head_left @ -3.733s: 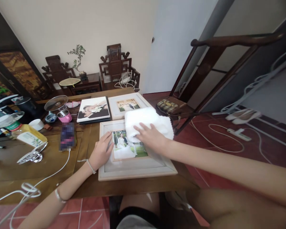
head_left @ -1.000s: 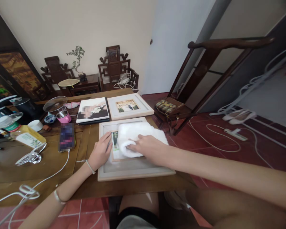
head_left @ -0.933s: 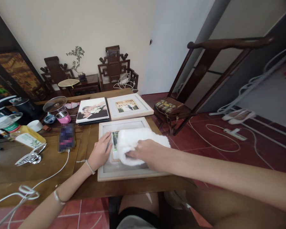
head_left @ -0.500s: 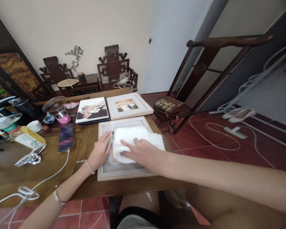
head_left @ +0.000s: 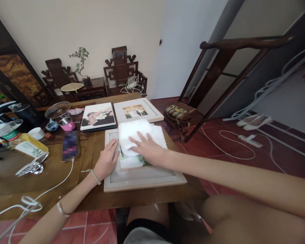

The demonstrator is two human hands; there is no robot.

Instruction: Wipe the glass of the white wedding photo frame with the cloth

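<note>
A light wooden picture frame [head_left: 145, 183] lies flat on the table in front of me, its inner picture [head_left: 132, 162] partly covered. Over its upper part is a folded white towel [head_left: 134, 130], which reaches past the frame's far edge. My right hand [head_left: 148, 147] presses down on the towel and holds it there, with the fingers spread across the cloth. On the frame's left border rests my left hand [head_left: 108, 159], its fingers stretched out and lying on the border.
Beyond lie a second picture frame [head_left: 152, 115] and a black-and-white picture panel [head_left: 99, 115]. At left are a phone [head_left: 70, 145] with a white cable, a pink cup [head_left: 67, 124], a clear hair claw [head_left: 33, 166] and a yellow bottle [head_left: 32, 145]. A wooden chair [head_left: 216, 64] with a checked bag stands right.
My right hand and the towel have slid away from me across the frame, uncovering the lower part of the inner picture. My left hand stays in place.
</note>
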